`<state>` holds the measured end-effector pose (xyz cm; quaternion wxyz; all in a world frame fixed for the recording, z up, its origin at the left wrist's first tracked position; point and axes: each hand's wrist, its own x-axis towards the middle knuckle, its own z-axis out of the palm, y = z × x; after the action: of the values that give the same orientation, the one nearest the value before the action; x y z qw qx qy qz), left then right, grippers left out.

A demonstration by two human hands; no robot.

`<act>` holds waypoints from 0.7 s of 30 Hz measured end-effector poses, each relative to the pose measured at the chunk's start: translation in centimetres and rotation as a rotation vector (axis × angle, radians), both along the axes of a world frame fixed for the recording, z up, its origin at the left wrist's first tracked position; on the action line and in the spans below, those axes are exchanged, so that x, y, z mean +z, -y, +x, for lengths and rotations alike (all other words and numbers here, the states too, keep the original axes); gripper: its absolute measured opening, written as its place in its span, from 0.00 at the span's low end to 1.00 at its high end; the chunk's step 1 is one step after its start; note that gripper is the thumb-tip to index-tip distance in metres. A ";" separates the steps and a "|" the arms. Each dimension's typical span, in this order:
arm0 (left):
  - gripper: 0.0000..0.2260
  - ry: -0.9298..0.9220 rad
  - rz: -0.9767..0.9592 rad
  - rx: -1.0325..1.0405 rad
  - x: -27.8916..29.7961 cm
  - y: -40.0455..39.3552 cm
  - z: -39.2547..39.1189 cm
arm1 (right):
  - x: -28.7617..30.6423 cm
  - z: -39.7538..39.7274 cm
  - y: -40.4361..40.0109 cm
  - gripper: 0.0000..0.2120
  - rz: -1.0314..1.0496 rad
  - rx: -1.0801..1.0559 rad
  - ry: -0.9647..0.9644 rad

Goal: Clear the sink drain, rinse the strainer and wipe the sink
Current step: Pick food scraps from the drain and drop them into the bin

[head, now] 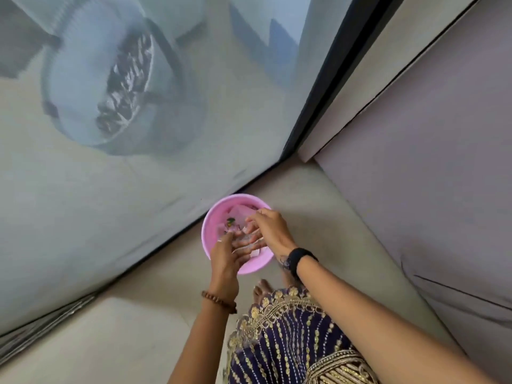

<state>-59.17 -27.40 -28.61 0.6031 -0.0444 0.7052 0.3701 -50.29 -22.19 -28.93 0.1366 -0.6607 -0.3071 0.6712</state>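
A small pink bin (219, 217) stands on the beige floor beside a screen door. It holds a pale liner and a few green and dark scraps (230, 220). Both my hands are over the bin's near half. My left hand (225, 259), with a bead bracelet at the wrist, grips a small pale, shiny round object, apparently the strainer (247, 241). My right hand (270, 228), with a black band at the wrist, curls its fingers down onto the strainer's far side. The strainer is blurred and largely hidden by fingers. No sink is in view.
A mesh screen door (155, 167) with a black frame (318, 106) runs diagonally just behind the bin; a white round tub (83, 87) shows through it. A mauve panel (443, 162) stands at the right. My bare feet (263, 289) and embroidered skirt (291, 342) are just below the bin.
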 end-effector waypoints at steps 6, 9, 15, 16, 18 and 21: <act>0.17 0.272 0.171 0.175 20.3 -4.1 4.4 | 19.5 3.1 -2.4 0.10 -0.012 -0.311 -0.302; 0.16 0.436 0.318 0.159 29.9 -5.4 7.6 | 30.0 6.9 -3.0 0.10 0.079 -0.400 -0.484; 0.17 0.651 0.518 -0.138 43.6 -6.8 15.3 | 45.1 16.8 -1.6 0.11 0.345 -0.526 -0.609; 0.18 0.670 0.542 -0.209 45.3 -7.0 17.1 | 46.7 18.7 -1.1 0.12 0.391 -0.558 -0.595; 0.18 0.688 0.580 -0.343 48.1 -7.4 20.9 | 49.1 22.3 -0.2 0.12 0.478 -0.633 -0.569; 0.17 0.735 0.587 -0.525 50.9 -7.8 27.1 | 51.4 27.7 1.1 0.11 0.562 -0.756 -0.509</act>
<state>-32.11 -19.55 22.33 0.8696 0.1773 0.3018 0.3483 -22.64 -23.24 22.43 0.6107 -0.4794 -0.1727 0.6061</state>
